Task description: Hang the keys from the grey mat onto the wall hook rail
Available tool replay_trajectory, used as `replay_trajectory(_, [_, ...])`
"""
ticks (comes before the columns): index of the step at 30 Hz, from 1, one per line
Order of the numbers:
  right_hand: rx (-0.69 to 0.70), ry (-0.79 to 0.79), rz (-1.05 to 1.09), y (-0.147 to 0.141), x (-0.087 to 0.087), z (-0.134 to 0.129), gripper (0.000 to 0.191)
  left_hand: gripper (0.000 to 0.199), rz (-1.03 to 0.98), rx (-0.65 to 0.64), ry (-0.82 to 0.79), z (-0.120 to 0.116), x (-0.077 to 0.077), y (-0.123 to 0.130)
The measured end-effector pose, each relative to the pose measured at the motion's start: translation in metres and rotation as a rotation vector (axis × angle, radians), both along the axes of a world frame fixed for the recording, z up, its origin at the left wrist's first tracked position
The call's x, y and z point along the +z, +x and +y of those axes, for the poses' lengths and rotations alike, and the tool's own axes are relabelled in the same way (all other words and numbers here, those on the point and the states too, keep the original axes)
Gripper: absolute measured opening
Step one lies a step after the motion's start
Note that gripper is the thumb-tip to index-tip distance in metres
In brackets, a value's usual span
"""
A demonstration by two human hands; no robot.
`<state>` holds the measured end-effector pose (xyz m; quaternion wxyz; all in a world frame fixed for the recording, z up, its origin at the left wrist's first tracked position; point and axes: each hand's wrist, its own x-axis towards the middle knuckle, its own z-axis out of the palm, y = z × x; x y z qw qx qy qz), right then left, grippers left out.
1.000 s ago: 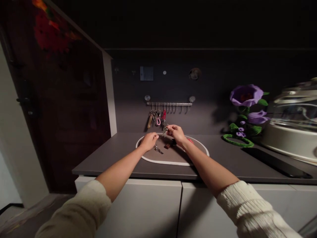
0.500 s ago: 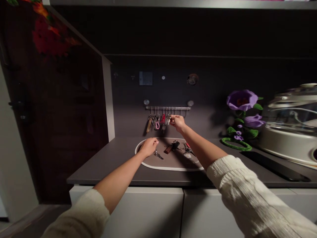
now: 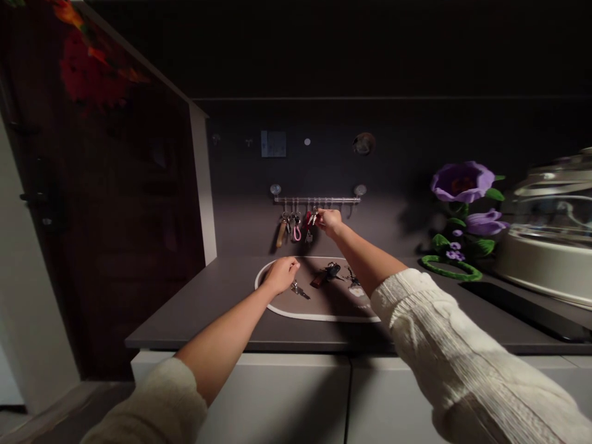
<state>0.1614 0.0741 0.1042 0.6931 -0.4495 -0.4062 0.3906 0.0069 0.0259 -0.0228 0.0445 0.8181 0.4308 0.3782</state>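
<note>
Just below the clear hook rail (image 3: 317, 200) on the wall, my right hand (image 3: 329, 221) pinches a small bunch of keys (image 3: 314, 217). Several other key sets hang to its left, among them one with a tan fob (image 3: 281, 234), one with a pink loop (image 3: 296, 232) and one with a red tag (image 3: 308, 219). My left hand (image 3: 282, 274) is closed and low over the left part of the mat (image 3: 324, 317); whatever its fingers hold is hidden. Beside it some loose keys (image 3: 301, 291) lie on the mat. Farther right rest keys with a brown fob (image 3: 319, 279).
Purple crocheted flowers (image 3: 462, 183) with a green ring base stand on the counter (image 3: 194, 314) at right. Behind a long black object (image 3: 522, 310) is a cream appliance with a clear lid (image 3: 546, 259). A dark door (image 3: 115, 246) is at left.
My right hand has shifted slightly left along the rail with the keys, nearer the red-tagged set. The left hand stays about where it was. The view has tilted a little.
</note>
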Motion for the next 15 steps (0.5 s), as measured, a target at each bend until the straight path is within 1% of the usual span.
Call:
replay_trajectory(7, [0.005, -0.017, 0.002, -0.002, -0.002, 0.003, 0.016, 0.023, -0.016, -0.006, -0.006, 0.001, 0.000, 0.000])
replay_trajectory(11, [-0.008, -0.011, 0.004, 0.000, -0.006, 0.002, 0.019, 0.022, -0.025, -0.005, -0.017, 0.002, -0.001, 0.000])
replay_trajectory(15, [-0.001, -0.012, 0.013, 0.001, -0.012, -0.001, 0.018, 0.022, -0.038, -0.010, -0.029, 0.003, -0.002, -0.001])
